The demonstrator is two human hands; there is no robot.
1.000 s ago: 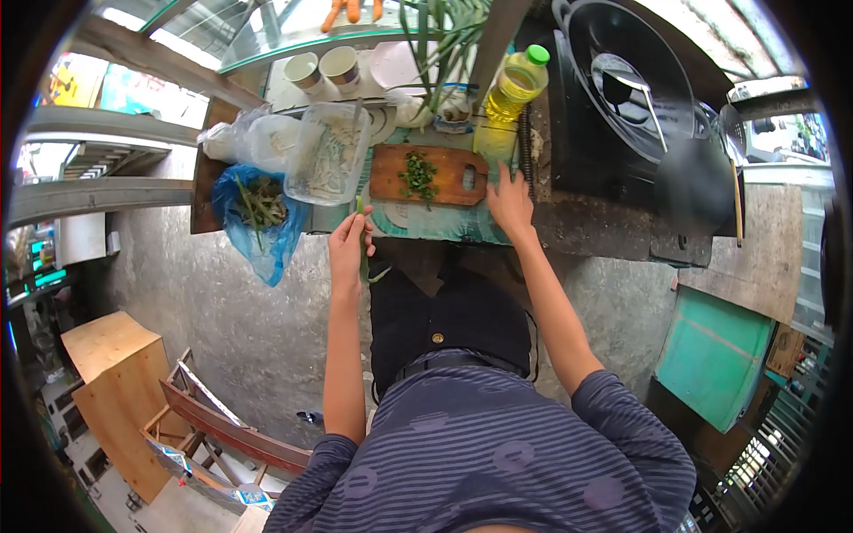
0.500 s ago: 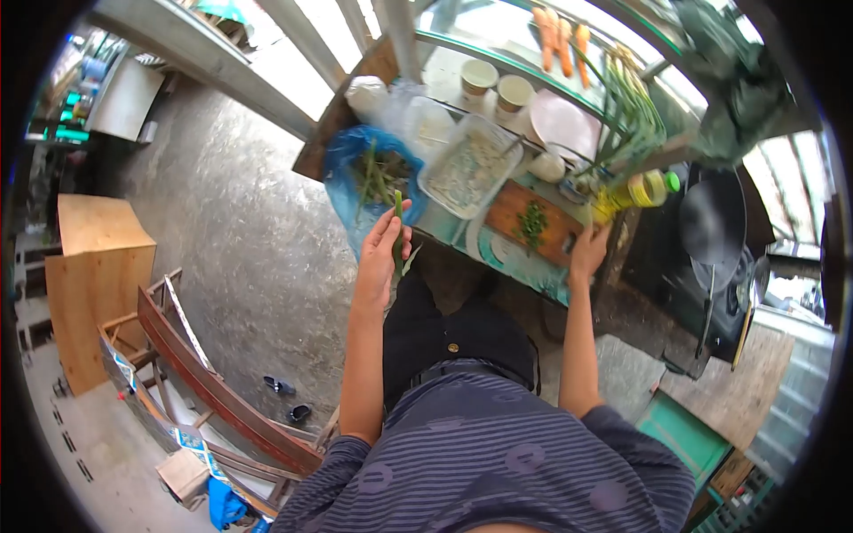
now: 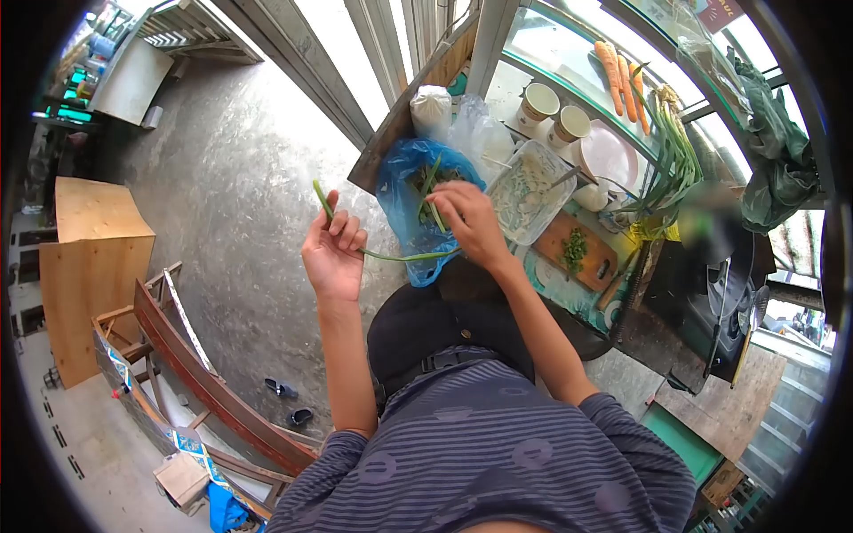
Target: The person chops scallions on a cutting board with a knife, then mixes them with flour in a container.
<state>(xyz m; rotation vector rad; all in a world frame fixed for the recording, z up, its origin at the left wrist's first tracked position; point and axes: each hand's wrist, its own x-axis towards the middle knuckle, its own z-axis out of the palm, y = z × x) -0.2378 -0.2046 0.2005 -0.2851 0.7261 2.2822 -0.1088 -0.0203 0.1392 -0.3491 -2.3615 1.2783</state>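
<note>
Hands apart: left hand [image 3: 335,251], palm up, pinches 1 green stalk [image 3: 408,258]; right hand [image 3: 468,220] arches palm-down over blue bag [image 3: 406,216]

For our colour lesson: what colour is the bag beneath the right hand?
The bag is translucent blue, clearest in the head view.

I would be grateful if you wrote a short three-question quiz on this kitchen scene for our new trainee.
1. What do the chopped greens lie on?
A) the floor
B) the wooden board
C) a paper cup

2. True or false: the left hand is holding a carrot.

3. Fill in the colour: the right hand is over the ____ bag.

Key: 1: B. 2: False; it is holding a long green stalk. 3: blue.
</note>
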